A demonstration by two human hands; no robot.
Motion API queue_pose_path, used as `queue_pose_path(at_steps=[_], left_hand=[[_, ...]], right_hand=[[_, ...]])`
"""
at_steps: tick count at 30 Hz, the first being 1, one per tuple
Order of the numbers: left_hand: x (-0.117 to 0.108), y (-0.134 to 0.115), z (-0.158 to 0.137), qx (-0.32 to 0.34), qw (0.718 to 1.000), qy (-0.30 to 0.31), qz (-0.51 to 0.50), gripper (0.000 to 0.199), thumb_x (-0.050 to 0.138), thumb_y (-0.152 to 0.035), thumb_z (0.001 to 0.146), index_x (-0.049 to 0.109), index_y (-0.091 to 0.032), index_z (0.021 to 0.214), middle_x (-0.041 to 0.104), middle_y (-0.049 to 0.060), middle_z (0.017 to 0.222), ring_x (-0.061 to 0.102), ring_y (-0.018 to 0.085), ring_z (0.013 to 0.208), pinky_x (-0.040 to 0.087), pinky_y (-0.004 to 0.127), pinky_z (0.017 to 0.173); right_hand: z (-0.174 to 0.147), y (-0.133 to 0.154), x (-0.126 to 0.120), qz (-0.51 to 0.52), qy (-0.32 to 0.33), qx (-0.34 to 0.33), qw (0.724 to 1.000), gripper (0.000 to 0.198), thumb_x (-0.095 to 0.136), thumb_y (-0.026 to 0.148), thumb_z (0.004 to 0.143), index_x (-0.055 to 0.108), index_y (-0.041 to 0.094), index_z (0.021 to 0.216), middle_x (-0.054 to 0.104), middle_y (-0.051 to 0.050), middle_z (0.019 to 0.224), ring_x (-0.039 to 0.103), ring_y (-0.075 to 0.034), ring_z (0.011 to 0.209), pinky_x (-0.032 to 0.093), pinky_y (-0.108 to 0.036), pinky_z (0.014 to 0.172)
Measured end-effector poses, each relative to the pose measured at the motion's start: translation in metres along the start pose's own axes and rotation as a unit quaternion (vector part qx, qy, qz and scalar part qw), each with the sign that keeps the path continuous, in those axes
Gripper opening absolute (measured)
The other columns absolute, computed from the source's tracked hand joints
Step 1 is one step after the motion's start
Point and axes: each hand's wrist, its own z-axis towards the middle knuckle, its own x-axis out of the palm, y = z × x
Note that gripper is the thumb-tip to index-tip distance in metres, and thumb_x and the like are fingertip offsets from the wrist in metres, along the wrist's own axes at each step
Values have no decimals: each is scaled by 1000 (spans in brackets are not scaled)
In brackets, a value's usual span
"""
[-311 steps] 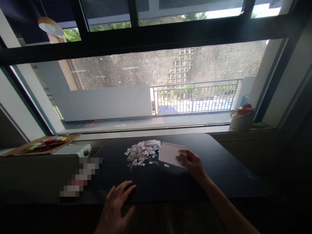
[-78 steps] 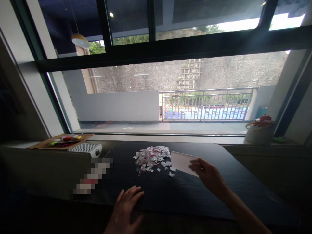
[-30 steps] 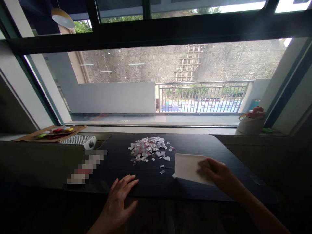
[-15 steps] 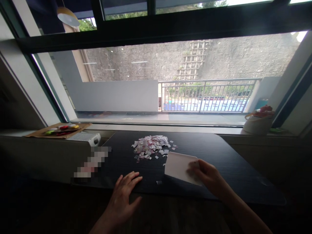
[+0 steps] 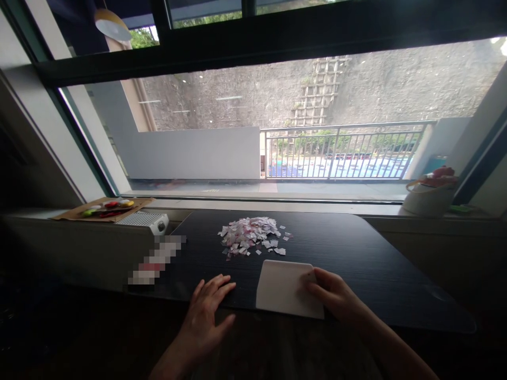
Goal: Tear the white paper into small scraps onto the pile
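Markings [image 5: 211, 190] are showing on the walkway [image 5: 336, 187] outside, too small for me to read, and blocky blurring is hiding a strip beside the table's left edge. The black wood-grain table [image 5: 344, 248] is standing against the windowsill [image 5: 277, 204] in a dim room. A heap of paper scraps [image 5: 249, 235] is lying toward its far side, some loose bits straying rightward. Nearer, the right hand [image 5: 336, 293] is pinching a white card [image 5: 281, 287] between thumb and fingers, its body covering part of the table's near edge; whether it is touching the tabletop I cannot tell. The left hand [image 5: 206, 311] is spreading its fingers at that edge, apart from the card. Leftward, a white slatted unit [image 5: 146, 220] is sitting near brown cardboard [image 5: 69, 213]; rightward, a white bucket [image 5: 428, 201] is occupying the sill. Outside, a metal railing [image 5: 337, 150] is fronting greenery.
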Motion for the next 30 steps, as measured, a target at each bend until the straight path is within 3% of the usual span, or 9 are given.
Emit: queue_pose_path(at_steps=[6, 11, 18, 23, 26, 30], left_hand=[[-1, -1, 0, 4, 1000, -4, -2, 51, 58, -25, 73, 55, -29, 124, 55, 8, 134, 47, 29, 127, 27, 61, 107], [1, 2, -1, 13, 1000, -17, 8, 52, 58, -22, 72, 56, -29, 123, 56, 8, 134, 49, 29, 125, 29, 60, 106], [14, 17, -4, 37, 998, -40, 13, 50, 57, -27, 77, 52, -31, 126, 55, 6, 135, 47, 26, 127, 29, 57, 108], [22, 20, -4, 39, 997, -61, 15, 49, 55, -27, 75, 53, -31, 124, 56, 6, 134, 48, 26, 126, 28, 58, 108], [18, 18, -2, 36, 998, -53, 19, 48, 55, -28, 75, 55, -31, 123, 57, 6, 132, 49, 27, 125, 31, 58, 106], [14, 19, -1, 39, 998, -44, 25, 46, 55, -31, 75, 57, -32, 121, 59, 6, 130, 52, 27, 122, 34, 57, 104]], right_hand=[[-1, 6, -9, -10, -53, -19, 998, 38, 71, 52, 67, 69, 17, 83, 73, -6, 82, 67, -26, 78, 54, -36, 69], [16, 17, -28, -84, -136, -84, 984, 39, 68, 55, 71, 66, 18, 85, 74, -9, 85, 69, -27, 83, 56, -39, 72], [32, 23, -28, -189, -90, -112, 972, 21, 57, 37, 83, 66, 19, 88, 75, -8, 90, 71, -25, 86, 56, -38, 75], [14, 31, -48, -267, -144, -98, 948, 12, 61, 34, 79, 65, 23, 83, 76, -5, 86, 71, -26, 84, 55, -36, 71], [8, 31, -60, -260, -161, -96, 947, 12, 60, 35, 80, 65, 24, 83, 75, -6, 88, 71, -26, 85, 54, -38, 73], [4, 25, -68, -195, -141, -84, 967, 20, 62, 40, 77, 64, 21, 82, 74, -6, 81, 71, -26, 80, 56, -36, 68]])
